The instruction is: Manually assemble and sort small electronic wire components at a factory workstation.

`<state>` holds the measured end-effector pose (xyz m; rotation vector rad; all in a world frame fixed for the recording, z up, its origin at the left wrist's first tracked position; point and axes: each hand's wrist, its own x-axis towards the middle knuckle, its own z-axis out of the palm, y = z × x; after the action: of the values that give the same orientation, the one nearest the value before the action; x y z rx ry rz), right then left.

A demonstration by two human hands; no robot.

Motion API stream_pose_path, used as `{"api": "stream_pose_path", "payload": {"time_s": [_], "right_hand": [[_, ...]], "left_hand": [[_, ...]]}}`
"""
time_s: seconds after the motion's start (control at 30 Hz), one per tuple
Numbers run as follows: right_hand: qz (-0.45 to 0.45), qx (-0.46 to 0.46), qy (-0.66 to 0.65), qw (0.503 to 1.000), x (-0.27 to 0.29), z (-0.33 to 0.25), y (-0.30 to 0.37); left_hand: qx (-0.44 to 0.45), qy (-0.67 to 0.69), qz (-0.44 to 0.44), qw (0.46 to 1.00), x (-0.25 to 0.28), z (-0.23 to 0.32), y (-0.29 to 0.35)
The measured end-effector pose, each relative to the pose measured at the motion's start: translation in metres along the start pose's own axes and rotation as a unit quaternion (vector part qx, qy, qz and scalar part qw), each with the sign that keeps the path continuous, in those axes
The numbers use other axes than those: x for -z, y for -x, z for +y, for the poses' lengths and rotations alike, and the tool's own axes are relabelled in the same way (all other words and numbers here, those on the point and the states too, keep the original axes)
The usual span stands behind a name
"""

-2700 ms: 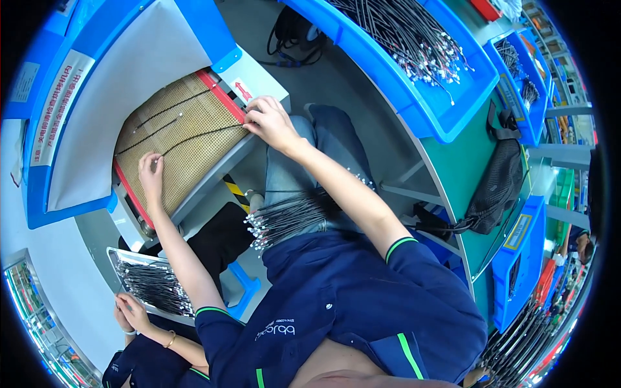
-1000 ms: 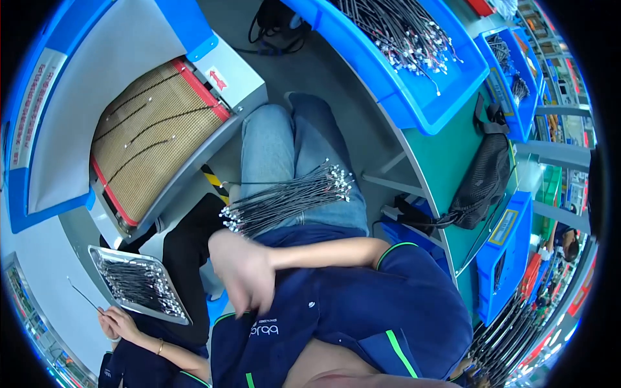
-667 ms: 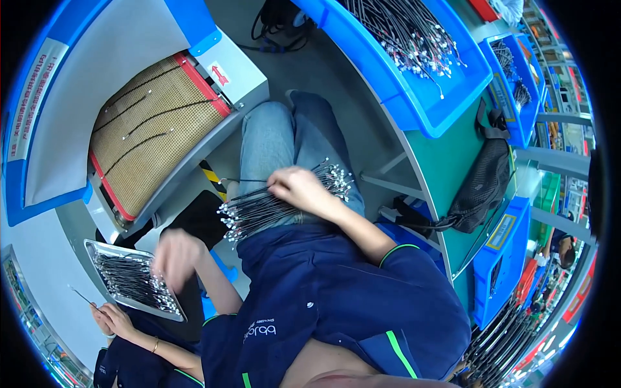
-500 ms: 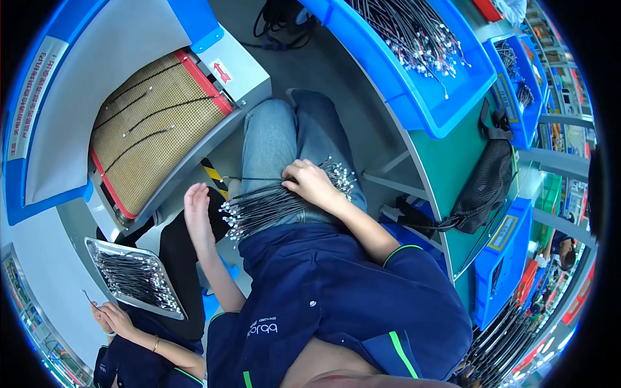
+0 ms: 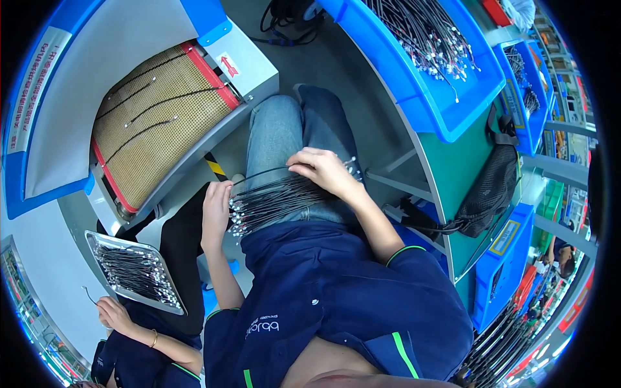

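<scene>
A bundle of thin black cables with small white connectors point(image 5: 275, 202) lies across my lap. Above it, a single black cable point(image 5: 262, 171) stretches between my two hands. My left hand point(image 5: 217, 194) pinches its left end, close to the connectors of the bundle. Toward the cable's other end, the bent fingers of my right hand point(image 5: 319, 169) are closed on it. Part of the bundle's right side is hidden under my right hand and wrist.
At the left, several black cables lie spaced out on a machine's tan mesh belt point(image 5: 162, 119). A co-worker's hand point(image 5: 115, 315) holds a cable near a metal tray point(image 5: 90, 242) of cables. A blue bin point(image 5: 446, 119) of cables and a black mesh bag point(image 5: 482, 204) rest on the green table point(image 5: 443, 168).
My left hand has gone from open fingers to pinching the cable's left end. My right hand has lifted slightly, and the single cable now stands apart from the bundle.
</scene>
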<state>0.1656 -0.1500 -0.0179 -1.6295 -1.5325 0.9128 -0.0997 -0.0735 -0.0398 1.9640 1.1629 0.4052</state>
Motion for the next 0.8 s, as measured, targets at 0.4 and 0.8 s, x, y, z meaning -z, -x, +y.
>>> {"api": "stream_pose_path", "payload": {"time_s": [0.4,0.8], "right_hand": [[0.005,0.218,0.040,0.975,-0.020,-0.015,-0.015],[0.006,0.273,0.029,0.962,-0.014,-0.016,-0.017]], "left_hand": [[-0.093,0.036,-0.024,0.995,-0.013,0.054,-0.013],[-0.024,0.134,-0.016,0.991,-0.013,0.058,-0.010]]}}
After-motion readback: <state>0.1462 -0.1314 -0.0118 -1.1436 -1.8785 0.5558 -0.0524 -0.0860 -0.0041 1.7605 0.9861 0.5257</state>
